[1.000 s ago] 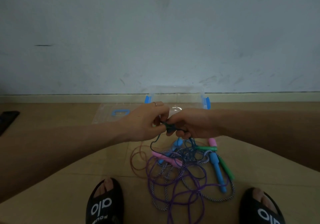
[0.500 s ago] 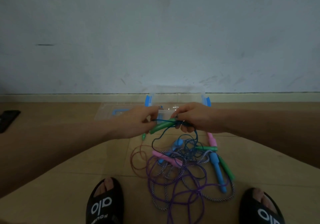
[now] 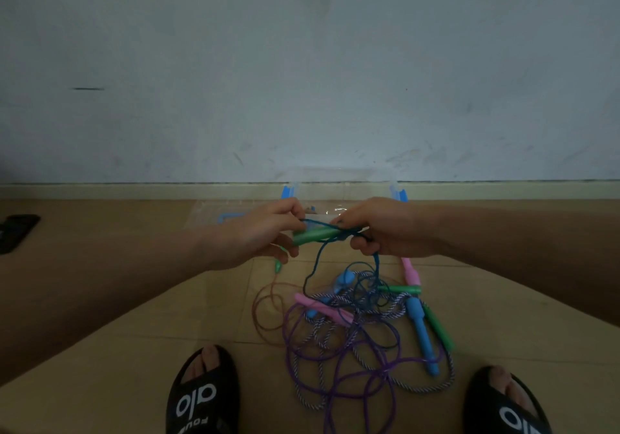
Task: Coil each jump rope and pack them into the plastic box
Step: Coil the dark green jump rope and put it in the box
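A green handle (image 3: pixel 315 235) with a dark blue cord (image 3: pixel 313 267) looped around it is held level at mid-frame; the cord hangs down into a tangled pile of ropes (image 3: pixel 365 326) on the floor at lower centre: purple, striped, brown cords, with pink, blue and green handles. The clear plastic box (image 3: pixel 342 186) with blue clips stands behind, against the wall.

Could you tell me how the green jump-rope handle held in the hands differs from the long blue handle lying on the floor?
The green plastic handle is lifted off the floor, gripped between the left hand and right hand; the long blue plastic handle lies untouched on the tiled floor. The green one lies nearly level across the view; the blue one runs toward the feet. Both are slim, tapered handles.
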`<state>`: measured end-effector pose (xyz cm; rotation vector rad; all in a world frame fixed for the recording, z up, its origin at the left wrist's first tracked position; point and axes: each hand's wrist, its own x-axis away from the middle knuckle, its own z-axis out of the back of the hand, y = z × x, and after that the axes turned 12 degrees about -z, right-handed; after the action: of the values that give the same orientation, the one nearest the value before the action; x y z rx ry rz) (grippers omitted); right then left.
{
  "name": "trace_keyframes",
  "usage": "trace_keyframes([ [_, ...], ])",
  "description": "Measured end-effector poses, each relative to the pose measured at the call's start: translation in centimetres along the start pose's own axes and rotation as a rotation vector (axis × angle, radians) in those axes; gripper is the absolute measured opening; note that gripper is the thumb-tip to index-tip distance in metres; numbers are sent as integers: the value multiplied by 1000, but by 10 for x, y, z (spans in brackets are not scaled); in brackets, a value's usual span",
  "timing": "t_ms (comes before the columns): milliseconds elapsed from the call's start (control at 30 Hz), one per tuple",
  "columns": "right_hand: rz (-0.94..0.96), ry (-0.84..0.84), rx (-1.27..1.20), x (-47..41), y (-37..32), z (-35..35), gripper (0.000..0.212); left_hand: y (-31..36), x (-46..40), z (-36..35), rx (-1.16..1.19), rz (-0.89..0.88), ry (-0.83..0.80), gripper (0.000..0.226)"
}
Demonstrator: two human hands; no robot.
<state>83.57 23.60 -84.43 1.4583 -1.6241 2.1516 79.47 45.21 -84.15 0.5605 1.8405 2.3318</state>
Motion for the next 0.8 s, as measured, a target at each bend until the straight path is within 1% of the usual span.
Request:
trace_keyframes([
  [100, 2, 2, -99, -3, -1, 5, 29, 2, -2, 2, 143, 70, 4, 14],
  [267, -7, -11, -178, -4, -1, 4, 20, 6, -4, -2, 259, 81, 23, 21],
  [467, -12, -49, -252, -4, -1, 5, 17, 10, -1, 6, 479, 136, 12, 16],
  [533, -9, -53, -266, -3, 0, 3, 17, 11, -1, 5, 468, 159, 27, 15],
  [667, 11, -48, -269, -4, 1, -1, 21, 12, -1, 0, 332, 182, 29, 18],
  [733, 28, 4, -286, -7, 1, -1, 22, 10, -1, -2, 284, 136, 51, 16],
  [800, 44, 68, -322, -10, 0, -1, 22, 10, -2, -4, 285, 66, 86, 16],
])
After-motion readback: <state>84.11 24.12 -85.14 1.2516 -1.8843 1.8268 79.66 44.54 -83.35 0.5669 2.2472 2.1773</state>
